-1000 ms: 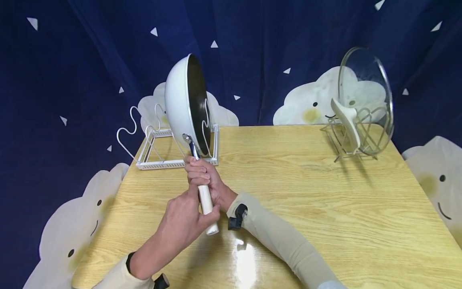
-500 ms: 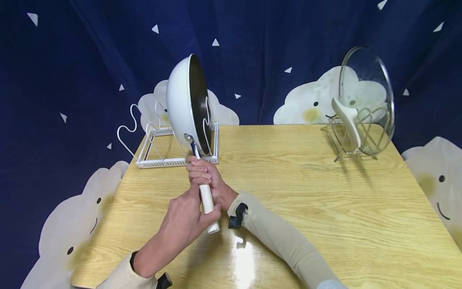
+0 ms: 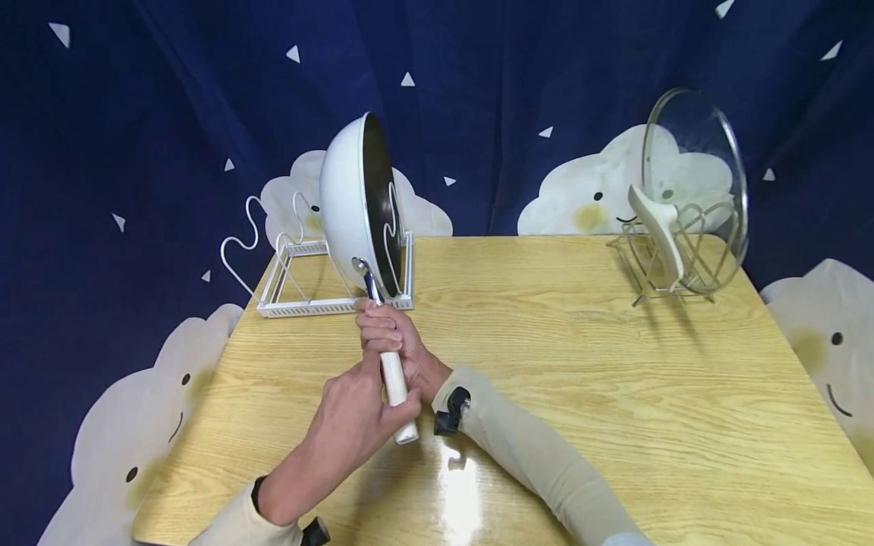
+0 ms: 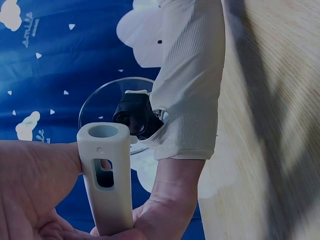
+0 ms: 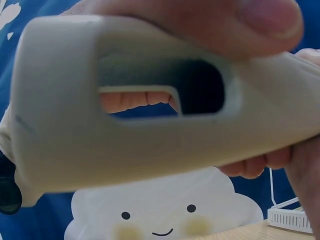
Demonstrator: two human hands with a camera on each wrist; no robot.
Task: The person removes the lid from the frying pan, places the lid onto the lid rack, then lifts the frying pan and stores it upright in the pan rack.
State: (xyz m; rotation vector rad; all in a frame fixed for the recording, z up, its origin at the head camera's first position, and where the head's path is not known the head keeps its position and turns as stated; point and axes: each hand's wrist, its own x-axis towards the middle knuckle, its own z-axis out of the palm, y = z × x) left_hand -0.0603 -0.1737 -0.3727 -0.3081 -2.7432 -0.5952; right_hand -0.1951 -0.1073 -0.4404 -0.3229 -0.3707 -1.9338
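Note:
A white wok [image 3: 344, 201] with a dark inside stands on its side over the right part of a white wire rack [image 3: 307, 307]. Its open face points right, and one of the rack's wavy wires shows in front of that face. My right hand [image 3: 391, 334] grips the upper part of the cream handle [image 3: 394, 377], just below its metal neck. Lower down, my left hand [image 3: 351, 413] holds the same handle, thumb along its right side. In the left wrist view the slotted handle end [image 4: 105, 210] points at the camera. The right wrist view has the handle [image 5: 150, 150] up close.
At the back right a glass lid [image 3: 693, 152] stands on edge in a metal wire stand [image 3: 645, 280], its white grip [image 3: 661, 235] facing left. The wooden table [image 3: 580, 364] ends at a dark blue curtain [image 3: 478, 91] with clouds.
The wok has come down a little and shifted slightly right, with both hands moving along on its handle. The rack and the lid stay where they were.

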